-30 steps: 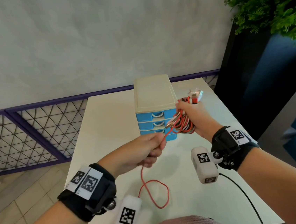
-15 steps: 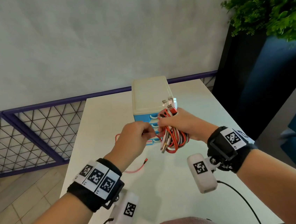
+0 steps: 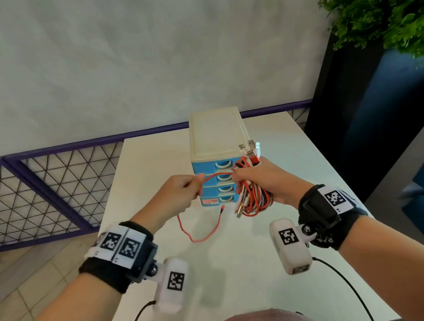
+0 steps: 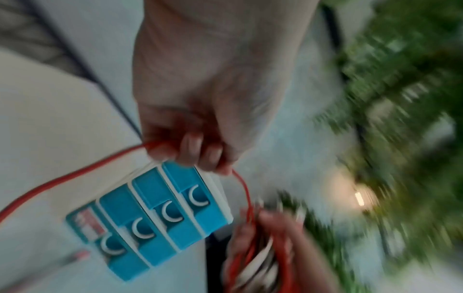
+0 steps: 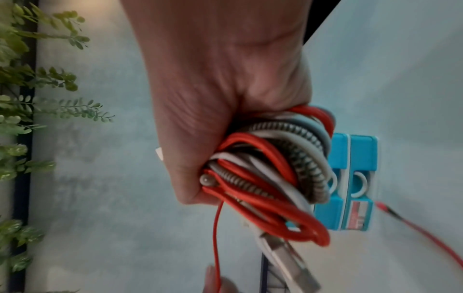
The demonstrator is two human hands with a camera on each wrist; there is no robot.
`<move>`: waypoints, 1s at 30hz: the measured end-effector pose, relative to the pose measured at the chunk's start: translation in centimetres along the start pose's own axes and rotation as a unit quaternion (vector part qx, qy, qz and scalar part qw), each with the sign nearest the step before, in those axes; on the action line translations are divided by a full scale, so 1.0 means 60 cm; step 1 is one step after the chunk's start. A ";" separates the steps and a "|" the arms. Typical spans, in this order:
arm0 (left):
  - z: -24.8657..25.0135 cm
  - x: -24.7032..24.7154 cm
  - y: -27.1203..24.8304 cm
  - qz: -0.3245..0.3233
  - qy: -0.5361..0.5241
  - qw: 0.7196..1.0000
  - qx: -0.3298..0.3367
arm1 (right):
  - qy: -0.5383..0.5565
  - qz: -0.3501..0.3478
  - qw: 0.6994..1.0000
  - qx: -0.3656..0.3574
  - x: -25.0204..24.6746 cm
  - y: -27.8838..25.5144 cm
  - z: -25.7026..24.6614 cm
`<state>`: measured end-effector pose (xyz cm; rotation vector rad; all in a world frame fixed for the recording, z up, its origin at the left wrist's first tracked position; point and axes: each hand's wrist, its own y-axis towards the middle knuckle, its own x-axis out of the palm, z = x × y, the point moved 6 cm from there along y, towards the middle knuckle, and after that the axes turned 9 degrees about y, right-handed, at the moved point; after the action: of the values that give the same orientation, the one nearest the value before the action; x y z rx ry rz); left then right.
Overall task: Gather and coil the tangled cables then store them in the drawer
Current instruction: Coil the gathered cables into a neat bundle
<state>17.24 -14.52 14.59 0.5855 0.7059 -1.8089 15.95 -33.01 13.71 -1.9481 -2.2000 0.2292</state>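
Soft, even daylight throughout; faint shadows under the wrists. Head view sharp with bent edges. Left wrist view heavily motion-blurred; right wrist view mostly crisp.

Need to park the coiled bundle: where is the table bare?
Bare white table left of the blue drawer unit, and right of it toward the edge. Crowded in front: loose red cable tail, both hands.

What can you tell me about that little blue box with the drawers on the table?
The little drawer box looks like plastic, with a cream lid and shell and four blue drawers stacked one above another, each with a white curved handle. All the drawers look shut. The bottom drawer has a red and white sticker beside its handle. The box stands upright on the white table, just behind the two hands. Nothing seems to touch it except the table.
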 end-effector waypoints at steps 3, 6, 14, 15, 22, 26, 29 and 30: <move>-0.016 0.021 -0.012 -0.118 -0.286 0.946 -0.094 | 0.003 0.065 0.998 -0.018 -0.027 0.006 0.000; 0.013 0.040 -0.026 -0.157 -0.372 0.910 -0.093 | 0.025 0.076 0.997 -0.017 -0.023 0.010 0.009; 0.054 0.082 -0.027 -0.208 -0.295 0.928 -0.092 | 0.121 0.017 0.992 0.025 0.028 0.011 0.027; 0.053 0.082 -0.026 -0.209 -0.285 0.930 -0.097 | 0.125 0.003 0.992 0.029 0.031 0.011 0.028; 0.051 0.088 -0.031 -0.224 -0.240 0.940 -0.097 | 0.112 -0.072 0.991 0.008 0.046 -0.006 0.022; 0.053 0.087 -0.036 -0.215 -0.241 0.943 -0.076 | 0.054 0.003 0.998 -0.028 0.028 0.001 0.020; 0.044 0.087 -0.044 -0.238 -0.296 0.922 -0.071 | 0.081 0.071 0.993 -0.047 -0.004 0.004 0.007; 0.036 0.088 -0.049 -0.254 -0.315 0.911 -0.079 | 0.100 0.099 0.989 -0.047 -0.021 0.006 0.003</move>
<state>12.63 -18.72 13.06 -0.3327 0.5686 -2.2192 16.39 -34.19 13.40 -2.1385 -1.9253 -0.0416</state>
